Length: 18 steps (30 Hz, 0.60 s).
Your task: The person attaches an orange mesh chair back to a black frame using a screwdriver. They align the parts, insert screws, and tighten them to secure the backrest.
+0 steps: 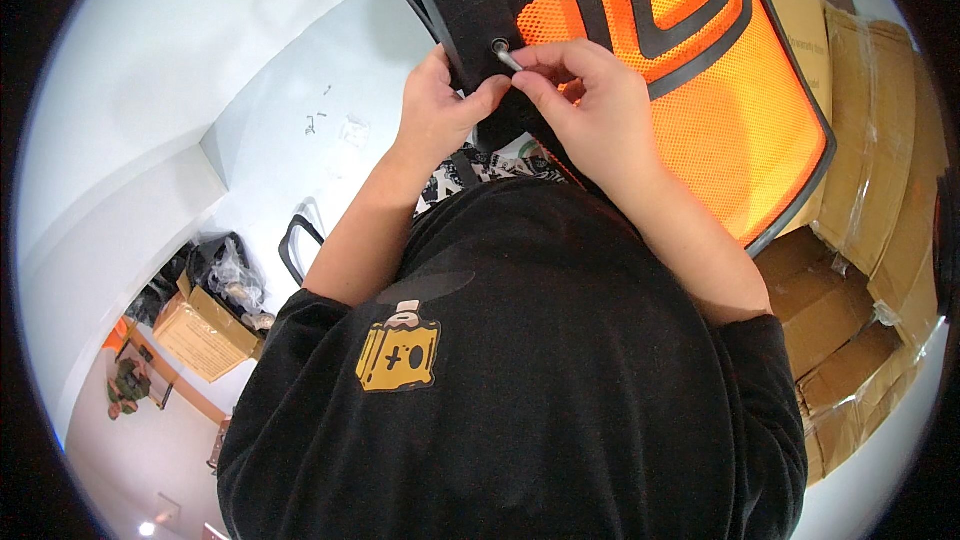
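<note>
A black chair armrest [465, 10] stands at the upper middle, against a chair back [715, 150] with orange mesh and a black frame. My left hand [435, 105] is closed round the armrest's lower part, its thumb on the near face and its other fingers mostly hidden behind. Between the thumb and fingers of my right hand [590, 90] is a short silver rod that looks like a hex key [509, 60]. Its far end meets a round, ringed bolt hole [500, 45] in the armrest. Whether a bolt sits inside is too small to tell.
Large brown cardboard [860, 130] stands along the right side. On the pale floor at left lie several small screws [312, 125] and a clear plastic bag [354, 132]. A black loop-shaped part [292, 245] lies by my left forearm, and an open carton [205, 335] sits farther left.
</note>
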### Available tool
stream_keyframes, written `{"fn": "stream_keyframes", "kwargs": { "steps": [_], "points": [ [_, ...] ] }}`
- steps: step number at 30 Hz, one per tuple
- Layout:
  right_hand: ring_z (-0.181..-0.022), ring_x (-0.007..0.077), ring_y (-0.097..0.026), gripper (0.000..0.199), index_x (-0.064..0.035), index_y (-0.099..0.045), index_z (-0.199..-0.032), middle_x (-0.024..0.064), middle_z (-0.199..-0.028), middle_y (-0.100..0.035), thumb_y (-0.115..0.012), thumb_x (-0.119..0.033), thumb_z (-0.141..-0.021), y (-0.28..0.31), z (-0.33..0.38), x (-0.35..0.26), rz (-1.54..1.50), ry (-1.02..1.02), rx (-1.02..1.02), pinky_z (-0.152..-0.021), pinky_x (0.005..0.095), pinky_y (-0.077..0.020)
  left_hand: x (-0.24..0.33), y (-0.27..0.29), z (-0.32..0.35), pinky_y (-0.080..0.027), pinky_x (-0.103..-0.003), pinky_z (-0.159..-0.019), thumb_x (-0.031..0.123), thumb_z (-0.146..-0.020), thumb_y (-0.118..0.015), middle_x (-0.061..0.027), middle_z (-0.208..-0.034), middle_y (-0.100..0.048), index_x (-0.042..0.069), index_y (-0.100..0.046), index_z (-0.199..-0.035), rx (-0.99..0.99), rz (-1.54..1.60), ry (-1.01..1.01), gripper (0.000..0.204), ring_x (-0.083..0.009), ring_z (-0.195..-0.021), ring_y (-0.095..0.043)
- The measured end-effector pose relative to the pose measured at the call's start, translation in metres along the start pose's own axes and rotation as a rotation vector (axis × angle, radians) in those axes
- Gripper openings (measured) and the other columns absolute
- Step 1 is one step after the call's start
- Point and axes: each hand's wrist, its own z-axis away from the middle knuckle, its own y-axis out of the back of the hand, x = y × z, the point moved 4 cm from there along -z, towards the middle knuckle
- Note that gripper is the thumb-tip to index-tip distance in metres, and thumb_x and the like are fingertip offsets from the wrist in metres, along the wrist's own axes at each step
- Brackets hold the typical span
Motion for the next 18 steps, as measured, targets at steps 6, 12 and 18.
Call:
{"fn": "stream_keyframes", "kwargs": {
  "steps": [6, 12, 18],
  "points": [
    [-0.069, 0.0223, -0.058, 0.013, -0.0114, -0.067, -0.083, 0.0062, -0.073, -0.057, -0.066, -0.009, -0.070, 0.011, -0.010, -0.014, 0.331, 0.413, 0.081, -0.061, 0.0313, -0.0479, 0.005, 0.002, 0.000, -0.045, -0.024, -0.071, 0.007, -0.073, -0.065, -0.0051, -0.088, -0.062, -0.002, -0.054, -0.099, -0.021, -0.103, -0.054, 0.031, -0.0089, -0.077, -0.055],
    [-0.072, 0.0223, -0.058, 0.012, -0.0108, -0.067, -0.079, 0.0046, -0.077, -0.058, -0.063, -0.007, -0.069, 0.017, -0.029, -0.015, 0.419, 0.533, 0.023, -0.064, 0.0316, -0.0483, 0.005, 0.001, 0.000, -0.045, -0.024, -0.073, 0.009, -0.073, -0.066, -0.0047, -0.091, -0.061, -0.002, -0.053, -0.101, -0.041, -0.010, -0.038, 0.033, -0.0087, -0.080, -0.054],
    [-0.073, 0.0208, -0.059, 0.011, -0.0097, -0.067, -0.082, 0.0040, -0.080, -0.059, -0.062, -0.006, -0.072, 0.017, -0.034, -0.018, 0.488, 0.576, -0.080, -0.064, 0.0285, -0.0479, -0.001, 0.001, 0.000, -0.044, -0.024, -0.075, 0.011, -0.074, -0.067, -0.0044, -0.093, -0.061, -0.002, -0.053, -0.103, -0.033, 0.046, -0.032, 0.035, -0.0090, -0.081, -0.054]
  ]
}}
